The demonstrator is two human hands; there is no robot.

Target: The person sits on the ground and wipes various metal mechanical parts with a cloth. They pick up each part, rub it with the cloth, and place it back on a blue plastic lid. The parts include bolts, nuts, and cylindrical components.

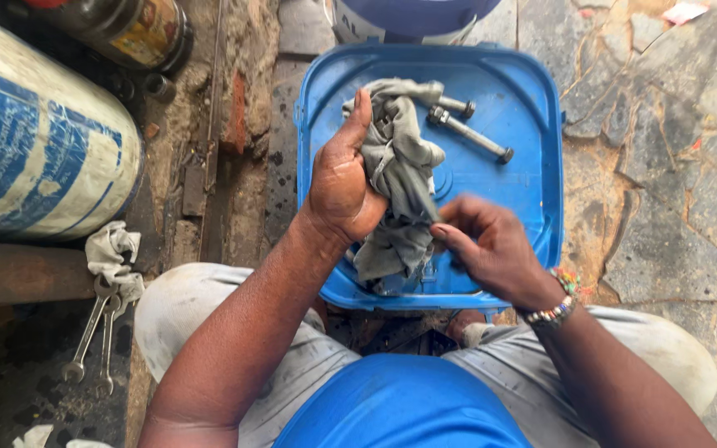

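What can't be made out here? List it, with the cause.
- Head view: whatever the right hand pinches is lost to motion blur.
- What the left hand wraps inside the crumpled grey rag is covered by cloth.
- The white-and-blue bucket is cut off by the top edge.

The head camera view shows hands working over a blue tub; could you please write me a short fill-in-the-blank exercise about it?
1. The left hand grips a grey ____ over the blue tub.
2. Two metal ____ lie on the tub beyond the hands.
3. The right hand wears a beaded ____ at its wrist.
4. Two spanners lie on the ground to the person's ____.

Missing words: rag; bolts; bracelet; left
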